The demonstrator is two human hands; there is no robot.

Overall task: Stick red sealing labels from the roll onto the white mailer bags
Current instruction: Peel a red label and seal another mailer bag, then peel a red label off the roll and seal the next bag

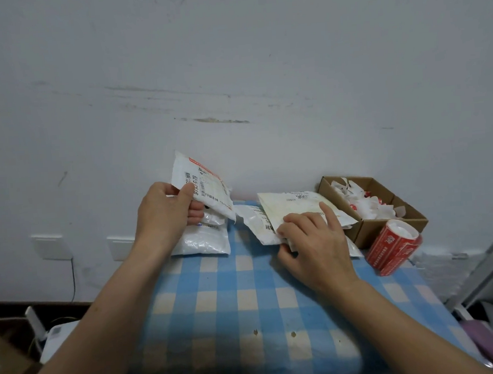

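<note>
Cardboard box [392,203] beside red label roll [394,246]

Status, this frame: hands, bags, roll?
Left hand holds lifted bag. Right hand pinches top bag of right pile. Roll untouched beside box. Nothing in the way.

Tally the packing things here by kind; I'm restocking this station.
White mailer bags: 4 told apart (held bag in left hand, flat bag beneath, top bag and lower bag at right hand); stacks may hide more
Red label roll: 1
Cardboard box: 1
Total: 6
</note>
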